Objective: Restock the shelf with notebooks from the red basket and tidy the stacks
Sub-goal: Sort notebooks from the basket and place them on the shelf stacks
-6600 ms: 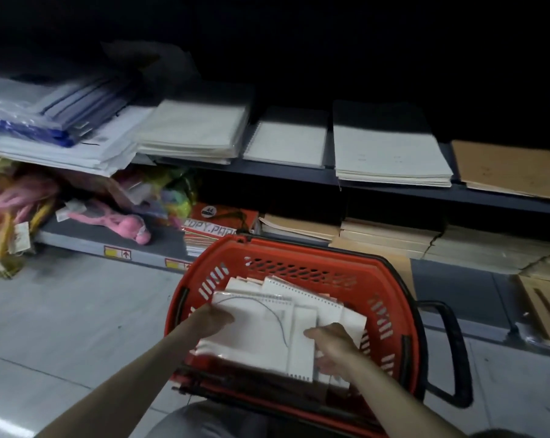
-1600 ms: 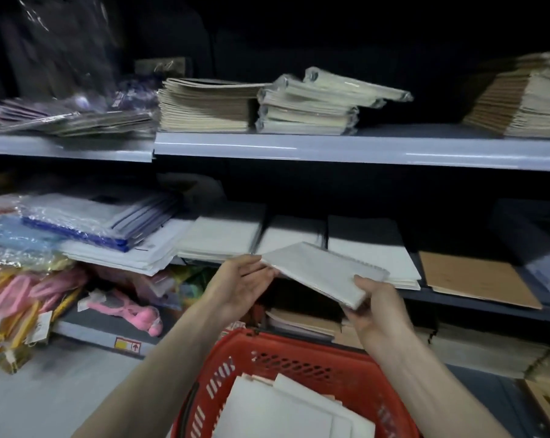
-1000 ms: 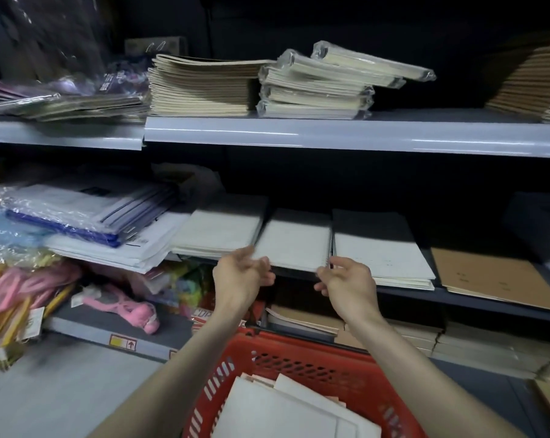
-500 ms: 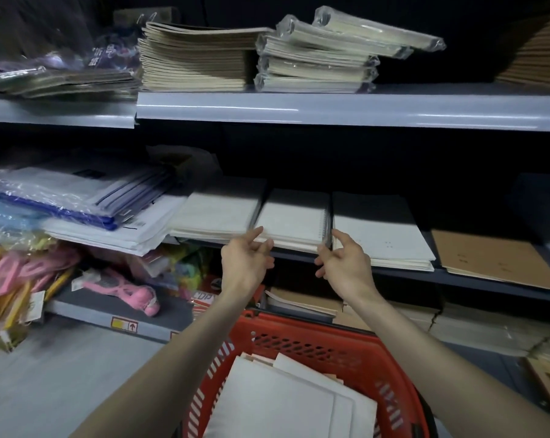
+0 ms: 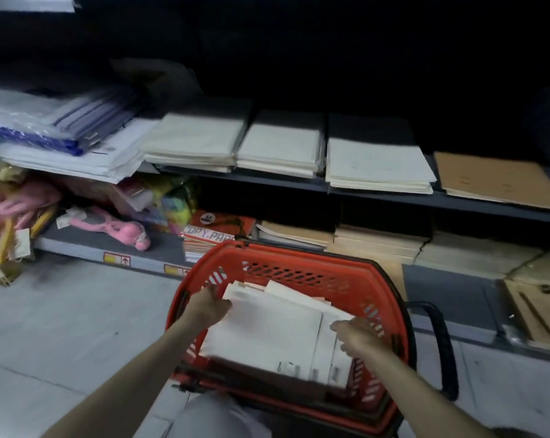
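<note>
Notebooks (image 5: 321, 349) lie in a loose pile right under both hands, inside the red basket (image 5: 299, 260). The left hand (image 5: 212, 306) is at the far left corner of the top notebook (image 5: 264, 333) and touches its edge. Its fingers are blurry, so I cannot tell if they have closed on it. The right hand (image 5: 357, 338) has loose, spread fingers over the right side of the pile and holds nothing.

I think these notebooks are light, thin and a bit bendy. Their covers look smooth, so one could slide off the next. A good way to take one is by its two side edges, one hand on each, so it stays flat.

The top notebook lies flat but a little crooked, with its far end turned a bit to the right. Its barcode end is nearest the person. Its long side seems to run away from the hands toward the shelf (image 5: 377, 197), but I am not sure.

Past the hands, ahead and higher up, pale stacks (image 5: 280, 147) sit side by side on the shelf.
</note>
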A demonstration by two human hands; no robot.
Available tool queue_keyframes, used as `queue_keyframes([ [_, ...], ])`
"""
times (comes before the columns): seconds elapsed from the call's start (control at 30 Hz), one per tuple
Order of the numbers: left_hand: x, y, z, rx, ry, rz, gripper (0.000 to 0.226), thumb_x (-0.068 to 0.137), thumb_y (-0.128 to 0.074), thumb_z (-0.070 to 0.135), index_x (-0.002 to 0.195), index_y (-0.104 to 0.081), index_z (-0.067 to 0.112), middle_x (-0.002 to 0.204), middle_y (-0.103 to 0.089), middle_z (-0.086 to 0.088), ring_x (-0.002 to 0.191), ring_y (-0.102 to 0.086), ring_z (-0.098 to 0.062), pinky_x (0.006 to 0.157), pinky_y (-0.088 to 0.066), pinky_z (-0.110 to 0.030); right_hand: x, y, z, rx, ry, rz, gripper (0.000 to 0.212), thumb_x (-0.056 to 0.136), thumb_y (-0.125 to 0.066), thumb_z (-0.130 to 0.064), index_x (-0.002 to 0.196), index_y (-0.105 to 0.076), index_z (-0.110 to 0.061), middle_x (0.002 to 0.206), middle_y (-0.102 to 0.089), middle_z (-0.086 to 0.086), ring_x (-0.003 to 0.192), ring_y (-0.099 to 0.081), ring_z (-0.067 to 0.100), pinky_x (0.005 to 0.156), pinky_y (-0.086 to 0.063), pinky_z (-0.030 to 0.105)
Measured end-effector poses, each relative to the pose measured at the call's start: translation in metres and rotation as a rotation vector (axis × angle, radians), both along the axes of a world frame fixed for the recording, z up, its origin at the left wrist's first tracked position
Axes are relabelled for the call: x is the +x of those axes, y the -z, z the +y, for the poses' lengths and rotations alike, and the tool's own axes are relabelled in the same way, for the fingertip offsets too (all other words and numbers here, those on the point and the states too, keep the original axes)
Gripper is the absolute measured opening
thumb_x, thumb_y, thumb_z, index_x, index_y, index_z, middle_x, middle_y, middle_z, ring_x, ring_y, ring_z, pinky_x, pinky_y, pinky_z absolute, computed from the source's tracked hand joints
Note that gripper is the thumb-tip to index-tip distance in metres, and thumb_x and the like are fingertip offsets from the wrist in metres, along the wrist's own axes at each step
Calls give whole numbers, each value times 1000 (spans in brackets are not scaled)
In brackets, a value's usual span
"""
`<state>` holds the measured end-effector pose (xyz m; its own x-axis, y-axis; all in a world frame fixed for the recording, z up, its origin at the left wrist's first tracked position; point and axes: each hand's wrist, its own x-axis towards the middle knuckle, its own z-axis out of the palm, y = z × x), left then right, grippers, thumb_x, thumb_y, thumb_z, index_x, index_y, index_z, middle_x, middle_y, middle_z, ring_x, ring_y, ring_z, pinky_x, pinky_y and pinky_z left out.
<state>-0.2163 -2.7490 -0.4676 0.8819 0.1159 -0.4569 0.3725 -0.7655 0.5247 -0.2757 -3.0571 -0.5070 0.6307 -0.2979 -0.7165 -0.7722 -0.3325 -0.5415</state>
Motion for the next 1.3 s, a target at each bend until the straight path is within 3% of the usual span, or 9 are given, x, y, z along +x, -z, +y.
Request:
queue_keyframes([
  [0.17,-3,79,14,0,33,215,47,91,-70,26,135,-63,13,133,-66,-13,128,-59,-34,110,-47,-46,-25,22,7,254,187,127,31,91,-69,-24,112,-57,-4,87,-61,16,70,-54,28,64,-47,37],
  [0.27,-7,87,7,-36,13,228,58,88,-76,28,141,-57,14,141,-61,-9,130,-56,-31,113,-46,-45,-26,26,15,307,250,117,49,88,-72,-28,130,-60,-6,125,-67,16,108,-66,40,97,-54,52],
  [0.33,-15,60,-6,-56,39,225,59,93,-74,20,147,-50,14,145,-55,-7,135,-52,-30,115,-42,-40,-29,26,22,351,269,114,48,82,-77,-31,126,-65,-13,125,-71,11,112,-67,33,87,-57,42],
  [0.43,-19,59,-10,-39,23,240,55,93,-74,15,143,-51,11,139,-57,-8,133,-52,-29,111,-43,-37,-28,30,34,437,246,90,24,91,-75,-20,113,-73,-11,109,-79,8,102,-73,29,82,-60,41],
  [0.63,-20,59,-3,-109,8,229,43,88,-77,17,129,-64,13,119,-66,-3,124,-59,-27,109,-48,-41,-17,33,61,433,189,-54,39,89,-78,-28,122,-60,-16,119,-74,5,109,-71,27,95,-59,53],
  [0.77,-21,51,-2,-159,-43,149,34,97,-66,15,131,-61,10,119,-63,-2,118,-59,-23,105,-48,-37,-10,19,65,282,129,-169,41,97,-65,-21,137,-56,-22,130,-68,0,114,-66,21,93,-57,41],
  [0.9,-9,28,-1,-177,-135,-19,36,102,-60,20,135,-54,9,124,-64,-9,121,-61,-32,105,-48,-45,-6,-11,59,381,167,-251,24,102,-60,-10,119,-59,-26,114,-69,-8,94,-61,4,74,-46,28],
  [1.13,-8,-63,-15,-290,-26,-314,50,104,-57,38,149,-44,21,148,-54,0,137,-51,-28,103,-45,-40,0,-75,31,604,355,-331,62,63,-90,-51,116,-77,-21,110,-80,1,109,-73,32,102,-52,60],
  [1.3,-21,-137,-43,-446,-29,-391,25,104,-56,35,123,-51,20,109,-62,10,97,-64,-12,75,-53,-17,-22,-146,-7,662,297,-467,31,88,-78,-23,114,-77,-6,109,-79,15,103,-75,38,102,-52,61],
])
